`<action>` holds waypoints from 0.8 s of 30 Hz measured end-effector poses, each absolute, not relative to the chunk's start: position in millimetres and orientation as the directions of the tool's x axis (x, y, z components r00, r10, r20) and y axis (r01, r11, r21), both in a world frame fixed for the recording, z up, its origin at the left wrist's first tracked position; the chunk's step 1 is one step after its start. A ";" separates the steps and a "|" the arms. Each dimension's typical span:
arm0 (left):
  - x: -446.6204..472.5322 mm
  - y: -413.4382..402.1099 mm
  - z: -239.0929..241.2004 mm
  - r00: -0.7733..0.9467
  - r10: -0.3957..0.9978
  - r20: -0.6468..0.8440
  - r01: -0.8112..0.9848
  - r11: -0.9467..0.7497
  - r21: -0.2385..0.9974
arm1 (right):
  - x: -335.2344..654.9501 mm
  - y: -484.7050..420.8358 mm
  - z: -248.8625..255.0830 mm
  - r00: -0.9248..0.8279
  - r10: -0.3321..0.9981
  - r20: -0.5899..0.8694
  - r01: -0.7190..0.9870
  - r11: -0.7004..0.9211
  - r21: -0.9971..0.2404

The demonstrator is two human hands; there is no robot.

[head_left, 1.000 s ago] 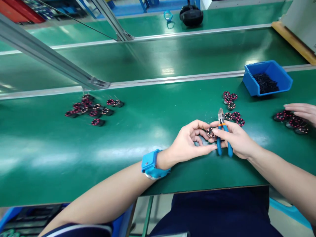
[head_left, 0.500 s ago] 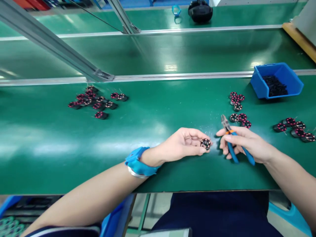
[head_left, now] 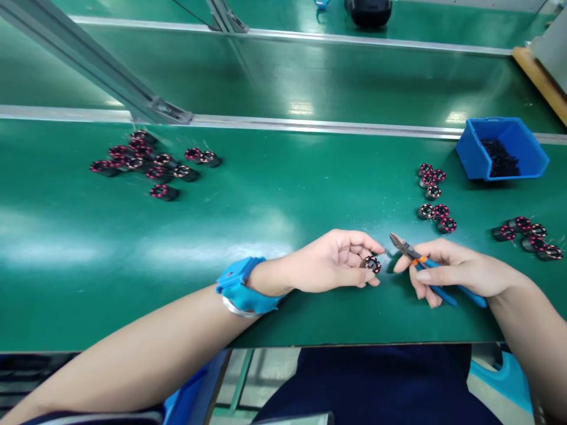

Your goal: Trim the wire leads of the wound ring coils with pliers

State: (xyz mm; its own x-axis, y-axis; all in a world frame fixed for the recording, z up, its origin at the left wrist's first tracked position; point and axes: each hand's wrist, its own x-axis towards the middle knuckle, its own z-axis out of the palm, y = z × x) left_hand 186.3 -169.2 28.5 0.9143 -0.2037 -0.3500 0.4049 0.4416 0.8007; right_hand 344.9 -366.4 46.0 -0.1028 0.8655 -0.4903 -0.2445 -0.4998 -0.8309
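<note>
Between the thumb and fingers of my left hand [head_left: 334, 262] is a small round motor stator [head_left: 372, 264], black with copper windings, held just above the green bench. A blue band [head_left: 245, 286] circles my left wrist. My right hand [head_left: 460, 268] grips diagonal cutters [head_left: 419, 258] with blue and orange handles. Their jaws point up and left toward the stator, a short gap away from it, and look closed or nearly so. Beyond my right hand stand several more stators [head_left: 447, 225] in a loose cluster.
A blue bin [head_left: 476, 168] of small black parts stands at the back right. Another group of stators [head_left: 534, 243] lies at the far right, and a larger pile [head_left: 163, 192] at the left. A metal rail [head_left: 310, 124] crosses behind, with a slanted post [head_left: 110, 71] at left.
The cutters have swung from pointing nearly upright to pointing left toward the stator. The stator is tilted a little in my left fingers. My view has shifted slightly.
</note>
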 end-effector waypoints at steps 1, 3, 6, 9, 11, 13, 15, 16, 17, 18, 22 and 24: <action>186.0 -170.0 28.0 0.919 -0.194 -0.344 0.395 0.437 0.808 | 344.1 -366.8 47.5 -0.115 0.870 -0.479 -0.253 -0.492 -0.833; 186.0 -171.2 27.2 0.925 -0.183 -0.334 0.381 0.431 0.818 | 341.5 -366.9 49.5 -0.143 0.867 -0.477 -0.258 -0.498 -0.828; 186.5 -172.2 26.6 0.932 -0.176 -0.318 0.363 0.420 0.832 | 337.5 -365.8 49.1 -0.162 0.837 -0.523 -0.231 -0.547 -0.804; 186.8 -172.4 26.5 0.935 -0.168 -0.312 0.354 0.408 0.841 | 335.5 -364.9 46.8 -0.155 0.824 -0.546 -0.218 -0.567 -0.794; 186.8 -172.4 26.5 0.934 -0.168 -0.314 0.356 0.404 0.843 | 335.2 -365.1 45.7 -0.146 0.824 -0.548 -0.222 -0.567 -0.793; 186.8 -172.5 26.7 0.934 -0.172 -0.313 0.357 0.404 0.842 | 335.2 -365.8 45.3 -0.141 0.823 -0.550 -0.227 -0.568 -0.791; 187.0 -172.7 27.1 0.935 -0.172 -0.310 0.354 0.404 0.844 | 335.0 -366.5 45.2 -0.137 0.824 -0.550 -0.221 -0.567 -0.794; 187.2 -172.7 27.5 0.936 -0.170 -0.309 0.352 0.402 0.845 | 334.8 -366.7 45.2 -0.135 0.826 -0.548 -0.214 -0.564 -0.797; 187.3 -172.8 27.8 0.937 -0.166 -0.308 0.350 0.398 0.848 | 334.6 -366.8 45.0 -0.133 0.826 -0.547 -0.208 -0.563 -0.800; 187.5 -172.9 28.2 0.937 -0.162 -0.308 0.348 0.394 0.851 | 334.5 -366.7 44.9 -0.132 0.826 -0.547 -0.203 -0.563 -0.801; 187.4 -172.5 28.5 0.936 -0.160 -0.315 0.352 0.360 0.864 | 334.4 -366.2 43.7 -0.129 0.820 -0.557 -0.198 -0.572 -0.796; 186.9 -172.1 28.0 0.935 -0.162 -0.316 0.353 0.341 0.871 | 334.5 -365.8 43.0 -0.133 0.819 -0.558 -0.199 -0.573 -0.795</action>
State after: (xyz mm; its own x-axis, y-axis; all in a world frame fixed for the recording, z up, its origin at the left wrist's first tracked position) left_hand 186.9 -172.1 28.0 0.9349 -0.1616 -0.3159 0.3533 0.3407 0.8713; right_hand 334.5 -365.8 43.0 -0.1327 0.8193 -0.5578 -0.1987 -0.5734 -0.7948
